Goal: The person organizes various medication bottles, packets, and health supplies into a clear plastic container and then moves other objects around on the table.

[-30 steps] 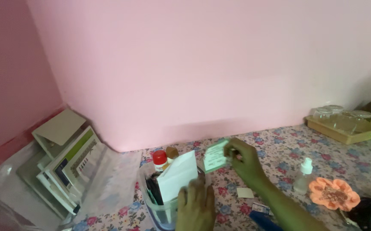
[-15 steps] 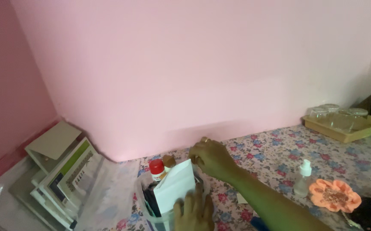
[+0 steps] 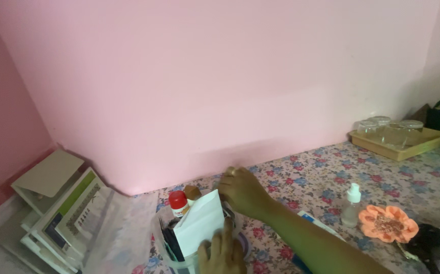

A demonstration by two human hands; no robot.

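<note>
Head view, nearest first: the left hand (image 3: 223, 252) lies at the bottom edge, fingers spread flat against the near wall of a clear plastic tub (image 3: 165, 253), steadying it. One white envelope (image 3: 199, 223) stands tilted inside that tub, directly beyond the left fingertips, its long axis leaning up and toward the right hand (image 3: 242, 191). That hand reaches in from the right side, curled over the tub's far rim, fingers bunched at the envelope's upper corner; whether it pinches anything I cannot tell. The right hand is therefore nearer the envelope's top, the left nearer its base. Beside the envelope, left of the right hand, stands one red-capped bottle (image 3: 178, 203) with a brown-topped one just behind it. Well to the right of both hands on the flowered desk (image 3: 311, 177) sit one small spray bottle (image 3: 352, 205) and one orange flower-shaped piece (image 3: 388, 224). Left of the hands lies a stack of papers and booklets (image 3: 60, 213). Farthest, beyond the right hand, a wooden tray (image 3: 400, 142) carries about four upturned glasses
</note>
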